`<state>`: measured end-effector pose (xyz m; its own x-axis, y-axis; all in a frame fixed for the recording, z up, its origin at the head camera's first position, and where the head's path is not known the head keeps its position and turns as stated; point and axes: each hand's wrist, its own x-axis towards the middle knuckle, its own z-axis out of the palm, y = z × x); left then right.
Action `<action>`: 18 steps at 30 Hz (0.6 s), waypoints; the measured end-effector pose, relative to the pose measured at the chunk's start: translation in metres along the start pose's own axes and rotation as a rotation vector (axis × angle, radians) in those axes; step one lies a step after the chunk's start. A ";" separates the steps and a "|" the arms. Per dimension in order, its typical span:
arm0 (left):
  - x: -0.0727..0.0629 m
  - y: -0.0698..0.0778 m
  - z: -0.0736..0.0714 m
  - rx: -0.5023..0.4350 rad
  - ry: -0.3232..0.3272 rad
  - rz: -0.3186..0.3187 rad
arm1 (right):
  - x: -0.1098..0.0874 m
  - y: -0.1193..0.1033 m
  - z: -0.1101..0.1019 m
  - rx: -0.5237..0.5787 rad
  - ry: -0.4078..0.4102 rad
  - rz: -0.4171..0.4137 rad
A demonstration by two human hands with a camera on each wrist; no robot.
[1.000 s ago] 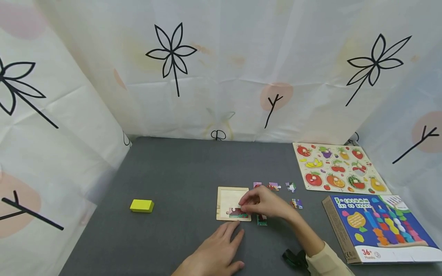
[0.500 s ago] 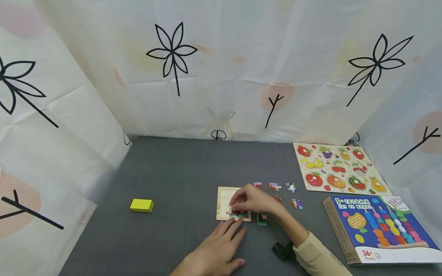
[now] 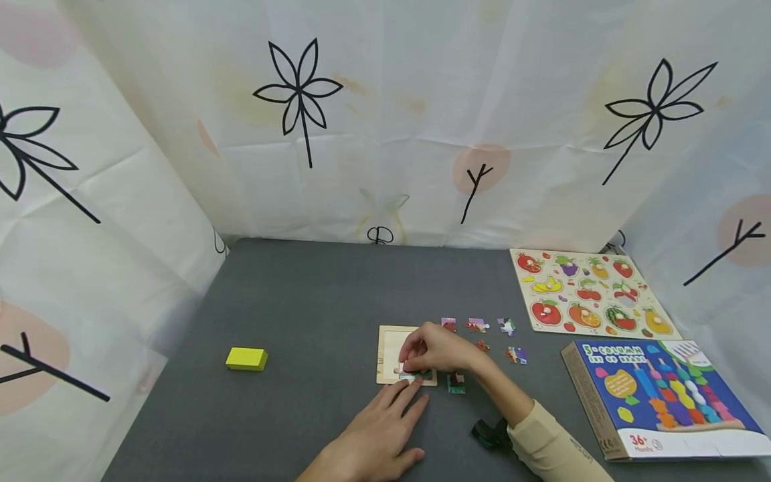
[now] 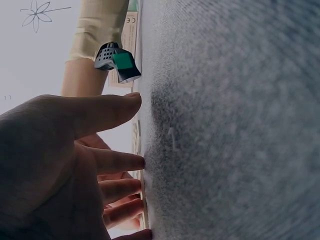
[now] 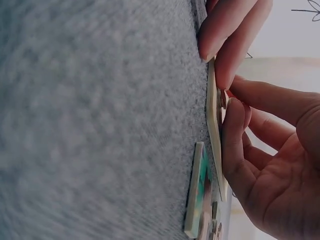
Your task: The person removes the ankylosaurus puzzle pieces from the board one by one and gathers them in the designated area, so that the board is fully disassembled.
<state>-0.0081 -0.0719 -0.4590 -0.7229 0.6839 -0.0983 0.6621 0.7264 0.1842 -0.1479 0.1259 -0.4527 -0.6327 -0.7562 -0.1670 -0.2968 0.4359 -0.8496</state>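
Note:
A small wooden puzzle tray [image 3: 382, 348] lies flat on the dark tabletop, part of its picture laid along the near side. My right hand [image 3: 442, 349] reaches over it from the right. Thumb and forefinger pinch a jigsaw piece [image 5: 224, 98] low inside the tray, mostly hidden by the fingers. My left hand [image 3: 382, 428] lies at the near edge, its fingers straight and fingertips on the rim. In the left wrist view the left thumb [image 4: 115, 109] stretches out, apart from the fingers. One loose green-edged jigsaw piece [image 3: 456, 383] lies just right of the tray.
Several loose pieces [image 3: 478, 325] are spread behind and right of the right hand. Further right are a fruit puzzle board [image 3: 575, 304] and a blue toy box [image 3: 668, 395]. A yellow block [image 3: 247, 359] sits at left. A black wrist device [image 3: 490, 435] is by the right sleeve.
My right hand has moved left across the tray and lower, uncovering a loose piece behind it. The left fingers have shifted slightly onto the tray's near rim.

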 end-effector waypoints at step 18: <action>-0.001 -0.001 0.000 -0.021 -0.003 0.000 | -0.011 -0.002 0.000 0.008 0.044 -0.065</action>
<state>-0.0083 -0.0733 -0.4592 -0.7223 0.6841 -0.1016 0.6577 0.7248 0.2050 -0.1405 0.1337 -0.4493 -0.6429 -0.7607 -0.0891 -0.3328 0.3822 -0.8621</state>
